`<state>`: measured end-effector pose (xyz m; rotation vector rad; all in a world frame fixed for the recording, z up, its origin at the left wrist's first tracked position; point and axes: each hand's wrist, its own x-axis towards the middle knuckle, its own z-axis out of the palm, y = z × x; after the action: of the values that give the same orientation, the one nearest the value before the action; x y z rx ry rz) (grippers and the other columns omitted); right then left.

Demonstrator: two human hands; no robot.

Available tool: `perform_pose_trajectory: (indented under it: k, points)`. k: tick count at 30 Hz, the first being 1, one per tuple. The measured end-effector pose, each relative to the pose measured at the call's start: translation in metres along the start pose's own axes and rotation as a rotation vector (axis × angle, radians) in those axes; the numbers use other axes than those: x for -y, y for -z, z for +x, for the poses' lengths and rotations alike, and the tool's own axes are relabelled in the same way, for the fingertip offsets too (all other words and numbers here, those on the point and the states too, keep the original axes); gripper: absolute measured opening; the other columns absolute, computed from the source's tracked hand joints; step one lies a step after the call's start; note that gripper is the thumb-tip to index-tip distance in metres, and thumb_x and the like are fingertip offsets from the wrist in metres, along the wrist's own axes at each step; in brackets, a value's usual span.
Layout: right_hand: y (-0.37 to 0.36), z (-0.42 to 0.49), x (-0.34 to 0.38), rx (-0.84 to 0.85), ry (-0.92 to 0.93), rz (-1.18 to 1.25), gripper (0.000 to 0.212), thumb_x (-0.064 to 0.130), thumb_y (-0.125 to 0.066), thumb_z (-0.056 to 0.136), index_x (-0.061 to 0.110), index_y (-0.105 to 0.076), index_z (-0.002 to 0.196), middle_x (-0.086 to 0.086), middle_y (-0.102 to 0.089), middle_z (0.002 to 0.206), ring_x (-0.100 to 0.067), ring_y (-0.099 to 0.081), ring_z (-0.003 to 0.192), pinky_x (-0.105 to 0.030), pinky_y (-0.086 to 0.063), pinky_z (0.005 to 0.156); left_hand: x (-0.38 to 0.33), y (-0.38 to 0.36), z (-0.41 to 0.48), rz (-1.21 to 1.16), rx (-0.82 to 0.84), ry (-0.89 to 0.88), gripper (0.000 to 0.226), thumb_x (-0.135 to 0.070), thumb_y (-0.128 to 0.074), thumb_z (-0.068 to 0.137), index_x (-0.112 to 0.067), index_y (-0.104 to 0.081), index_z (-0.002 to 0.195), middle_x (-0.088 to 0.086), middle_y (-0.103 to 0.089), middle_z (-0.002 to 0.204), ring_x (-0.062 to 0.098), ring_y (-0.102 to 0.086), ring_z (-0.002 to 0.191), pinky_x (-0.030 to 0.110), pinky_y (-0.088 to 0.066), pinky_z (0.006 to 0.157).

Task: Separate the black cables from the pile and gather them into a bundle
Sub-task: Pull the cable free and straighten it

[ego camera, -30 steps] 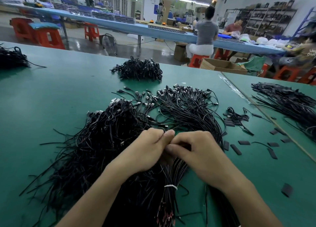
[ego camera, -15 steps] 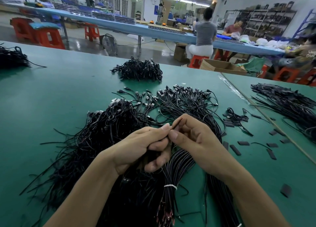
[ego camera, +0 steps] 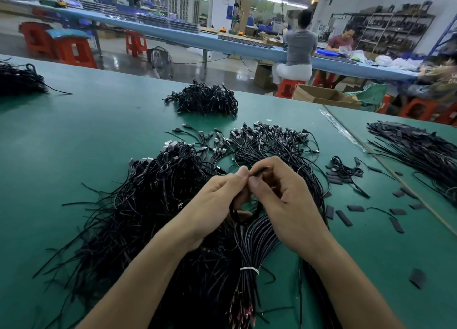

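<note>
A big pile of loose black cables (ego camera: 138,205) with metal plugs spreads over the green table (ego camera: 74,143) in front of me. Both hands are raised just above it, fingertips together. My left hand (ego camera: 217,202) and my right hand (ego camera: 282,195) pinch one thin black cable (ego camera: 259,171), which loops down below my left palm. Under my wrists lies a tied bundle (ego camera: 248,269) of black cables held by a white band, with reddish wire ends at the bottom edge.
A heap of coiled black cables (ego camera: 205,99) sits further back, another (ego camera: 19,78) at the far left. Short black sleeve pieces (ego camera: 346,217) lie scattered to the right, beside a cable spread (ego camera: 418,150) on the neighbouring table. People sit at a blue bench behind.
Both hands have lifted off the pile, drawing one cable up with them. The cable now hangs in a loop under my left hand.
</note>
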<state>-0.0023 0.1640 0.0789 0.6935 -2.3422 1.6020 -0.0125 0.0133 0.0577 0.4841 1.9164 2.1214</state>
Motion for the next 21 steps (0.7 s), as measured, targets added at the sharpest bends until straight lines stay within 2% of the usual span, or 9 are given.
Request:
perform_pose_trajectory:
  k: [2,3,5,7,10,12,16,19,21]
  points:
    - [-0.004,0.002,-0.001,-0.038,0.005,0.021,0.018,0.012,-0.058,0.098,0.028,-0.063,0.093,0.008,-0.064,0.082,-0.010,-0.061,0.074,-0.020,-0.054,0.064,0.001,-0.002,-0.001,-0.253,0.079,0.098,0.057,-0.056,-0.045,0.093,-0.010,-0.070,0.116,0.011,-0.071,0.116,0.023,-0.069,0.099,0.056,-0.057,0.083]
    - [-0.007,0.002,-0.001,-0.061,0.014,-0.004,0.019,0.012,-0.059,0.097,0.030,-0.063,0.092,0.011,-0.064,0.082,-0.009,-0.061,0.074,-0.020,-0.052,0.064,0.002,-0.002,-0.001,-0.350,0.111,0.145,0.055,-0.059,-0.047,0.091,-0.018,-0.070,0.119,0.010,-0.071,0.119,0.023,-0.070,0.100,0.056,-0.058,0.080]
    - [-0.011,0.003,-0.002,-0.092,0.006,-0.041,0.019,0.011,-0.063,0.095,0.029,-0.065,0.091,0.013,-0.065,0.082,-0.008,-0.063,0.076,-0.020,-0.052,0.065,0.003,-0.005,0.000,-0.439,0.082,0.237,0.056,-0.062,-0.049,0.088,-0.019,-0.072,0.114,0.009,-0.074,0.108,0.026,-0.073,0.092,0.050,-0.060,0.069]
    - [-0.014,0.002,-0.004,-0.115,-0.011,-0.035,0.017,0.009,-0.065,0.094,0.025,-0.067,0.091,0.011,-0.066,0.082,-0.006,-0.065,0.073,-0.014,-0.048,0.062,0.007,-0.007,0.003,-0.426,-0.003,0.303,0.060,-0.065,-0.048,0.088,-0.013,-0.073,0.105,0.008,-0.074,0.087,0.025,-0.072,0.073,0.039,-0.058,0.056]
    - [-0.014,0.001,-0.007,-0.127,-0.070,0.065,0.017,0.009,-0.066,0.093,0.025,-0.069,0.089,0.004,-0.068,0.078,-0.005,-0.061,0.049,-0.017,-0.046,0.043,0.010,-0.007,0.004,-0.407,-0.015,0.321,0.062,-0.070,-0.043,0.088,-0.017,-0.075,0.088,0.010,-0.064,0.070,0.021,-0.061,0.055,0.027,-0.048,0.043]
    - [-0.014,0.005,-0.008,-0.122,-0.081,0.088,0.018,0.009,-0.067,0.093,0.026,-0.070,0.089,0.005,-0.068,0.075,-0.007,-0.058,0.042,-0.021,-0.046,0.039,0.012,-0.004,0.005,-0.419,-0.005,0.322,0.065,-0.074,-0.044,0.084,-0.014,-0.069,0.083,0.010,-0.058,0.064,0.017,-0.052,0.048,0.022,-0.041,0.039]
    - [-0.013,0.010,-0.012,-0.137,-0.024,0.022,0.015,0.009,-0.069,0.091,0.023,-0.073,0.095,0.012,-0.071,0.080,-0.002,-0.066,0.071,-0.012,-0.048,0.063,0.016,0.003,0.007,-0.353,-0.043,0.293,0.061,-0.076,-0.046,0.084,-0.021,-0.064,0.064,-0.002,-0.043,0.059,0.010,-0.033,0.047,0.018,-0.028,0.040]
    - [-0.011,0.004,-0.024,-0.066,-0.142,-0.055,0.015,0.026,-0.062,0.095,0.032,-0.064,0.108,0.011,-0.068,0.088,-0.003,-0.063,0.082,-0.019,-0.051,0.073,0.016,0.010,0.008,-0.255,-0.187,0.195,0.060,-0.070,-0.044,0.089,-0.024,-0.063,0.055,-0.008,-0.036,0.054,0.007,-0.029,0.046,0.019,-0.029,0.040]
    - [-0.009,-0.004,-0.035,0.078,-0.232,-0.281,0.012,0.029,-0.058,0.097,0.030,-0.063,0.108,0.013,-0.063,0.095,0.000,-0.059,0.087,-0.020,-0.050,0.078,0.016,0.012,0.010,-0.276,-0.295,0.137,0.056,-0.068,-0.046,0.085,-0.026,-0.057,0.049,-0.009,-0.037,0.052,0.006,-0.032,0.044,0.019,-0.033,0.040]
